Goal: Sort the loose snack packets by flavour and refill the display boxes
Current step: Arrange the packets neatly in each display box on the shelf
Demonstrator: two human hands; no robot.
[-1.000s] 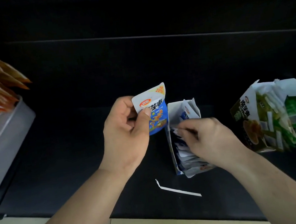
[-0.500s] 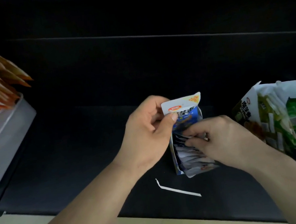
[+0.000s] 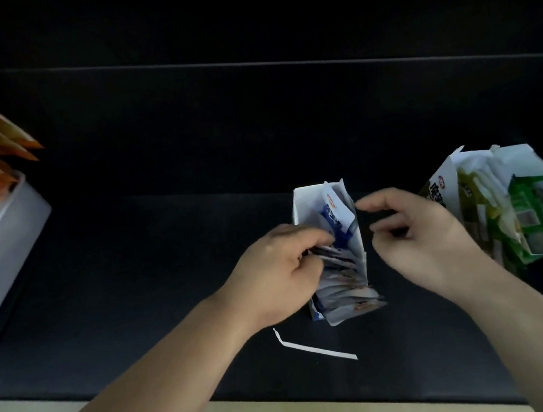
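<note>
print: none legible | green box [image 3: 443, 187]: dark characters blurred | blue packet [image 3: 336, 214]: red logo blurred

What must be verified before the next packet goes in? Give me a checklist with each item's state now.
1. Blue-and-white cardboard display box open and reachable: ok.
2. Blue foil packets seated inside it: not ok, the nearest ones stick out past its near end.
3. Left hand free: cannot tell, its fingers are among those packets.
4. Right hand empty: ok, loosely curled beside the box, holding nothing.
5. Green foil packets contained in the green-and-white cardboard box: not ok, they spill out of its right side.
6. White paper strip apart from the box: ok.
</note>
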